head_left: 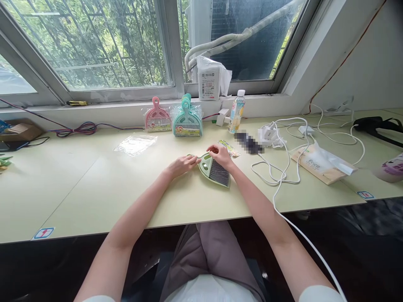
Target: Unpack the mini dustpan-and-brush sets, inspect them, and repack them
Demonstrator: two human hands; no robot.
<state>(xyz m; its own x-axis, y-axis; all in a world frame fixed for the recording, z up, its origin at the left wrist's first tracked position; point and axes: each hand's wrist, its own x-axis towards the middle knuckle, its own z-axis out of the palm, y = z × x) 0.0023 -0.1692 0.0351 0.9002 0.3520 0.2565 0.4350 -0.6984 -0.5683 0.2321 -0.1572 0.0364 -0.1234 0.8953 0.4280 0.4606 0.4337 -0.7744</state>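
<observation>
A light green mini dustpan and brush set (205, 165) lies tilted on the table before me, the brush's grey bristles (219, 173) nested against the pan. My left hand (184, 165) is closed on its handle end, at the left. From the right, my right hand (221, 156) pinches its upper edge, fingers curled; which of the two pieces they grip is hidden. Just behind that hand lies a printed card label (229, 148). A crumpled clear plastic wrapper (135, 144) rests farther left.
Against the sill stand a packaged pink set (157, 118) and several teal ones (188, 121). A drink bottle (236, 112), a blurred dark object (248, 143), white cables (285, 176) and a tissue pack (323, 163) lie to the right. The table's front edge (189, 223) is near my lap.
</observation>
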